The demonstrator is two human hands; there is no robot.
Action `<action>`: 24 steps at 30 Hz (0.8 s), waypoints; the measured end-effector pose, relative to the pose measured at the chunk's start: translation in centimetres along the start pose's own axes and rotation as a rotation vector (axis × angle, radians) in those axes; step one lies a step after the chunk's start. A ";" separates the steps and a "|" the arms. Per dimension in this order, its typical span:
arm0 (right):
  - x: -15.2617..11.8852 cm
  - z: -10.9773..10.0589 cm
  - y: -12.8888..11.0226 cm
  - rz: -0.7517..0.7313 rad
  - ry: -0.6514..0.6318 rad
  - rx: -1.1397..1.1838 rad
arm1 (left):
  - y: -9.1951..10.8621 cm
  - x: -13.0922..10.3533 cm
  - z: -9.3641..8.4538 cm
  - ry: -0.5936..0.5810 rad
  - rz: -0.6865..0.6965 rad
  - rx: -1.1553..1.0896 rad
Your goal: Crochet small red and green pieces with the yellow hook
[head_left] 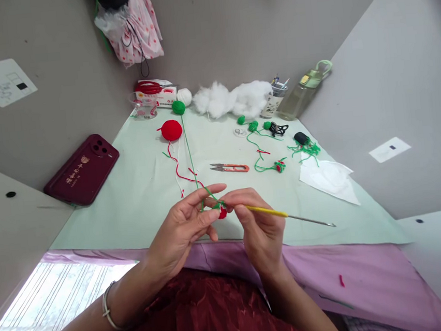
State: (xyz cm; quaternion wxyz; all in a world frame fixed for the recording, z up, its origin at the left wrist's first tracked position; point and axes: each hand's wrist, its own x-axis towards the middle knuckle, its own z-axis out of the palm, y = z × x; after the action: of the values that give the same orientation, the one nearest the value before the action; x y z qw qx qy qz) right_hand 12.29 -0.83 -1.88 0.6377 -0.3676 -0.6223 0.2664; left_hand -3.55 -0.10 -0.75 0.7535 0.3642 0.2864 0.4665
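Note:
My left hand (192, 217) pinches a small crochet piece (222, 213), red with a green and white top, between thumb and fingers. Over its raised index finger runs green yarn (190, 158), leading back to a green yarn ball (178, 107). Closed around the yellow grip of a crochet hook (267, 211) is my right hand (261, 229). One end of the hook points at the piece, while its metal other end sticks out to the right. Fingers hide the tip at the stitches. Red yarn trails from near the piece to a red yarn ball (171, 130).
Orange thread snips (229, 167) lie beyond my hands. Green crocheted bits (253, 126), white stuffing (233, 99), a bottle (303, 92) and a pen cup (274, 100) stand farther back. A maroon phone (82, 171) leans at left; white paper (329, 182) lies right.

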 end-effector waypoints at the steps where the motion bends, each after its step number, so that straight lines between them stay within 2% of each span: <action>1: -0.1 0.0 0.0 -0.005 0.004 -0.020 | 0.0 0.0 0.0 0.017 0.002 0.021; 4: -0.4 0.0 0.1 -0.048 -0.013 -0.084 | 0.2 -0.1 0.0 0.073 0.000 0.087; 8: -1.1 0.0 0.4 -0.293 -0.035 -0.383 | 0.3 0.1 0.1 0.094 0.021 0.019; 10: -1.2 -0.1 0.4 -0.343 -0.030 -0.418 | 0.4 0.3 0.0 0.066 -0.030 -0.044; 13: -0.7 -0.3 0.3 -0.150 0.052 -0.188 | 0.7 0.4 -0.2 0.072 -0.091 -0.113; 16: -0.1 -0.4 0.2 0.048 0.095 0.092 | 0.8 0.3 -0.3 0.091 -0.071 -0.104; 18: 0.1 -0.3 0.2 0.080 0.035 0.154 | 0.6 0.2 -0.3 0.074 -0.056 -0.051; 20: 0.1 -0.2 0.4 0.084 -0.008 0.115 | 0.4 0.1 -0.2 0.075 -0.034 0.014; 24: 0.1 -0.1 0.8 0.149 0.017 0.147 | 0.1 0.3 -0.3 0.131 0.026 0.117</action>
State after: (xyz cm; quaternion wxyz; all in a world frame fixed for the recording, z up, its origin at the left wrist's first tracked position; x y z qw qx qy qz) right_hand 12.46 -0.33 -2.44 0.6464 -0.3675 -0.5666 0.3550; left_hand -3.69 0.26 -0.90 0.7045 0.3802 0.3570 0.4813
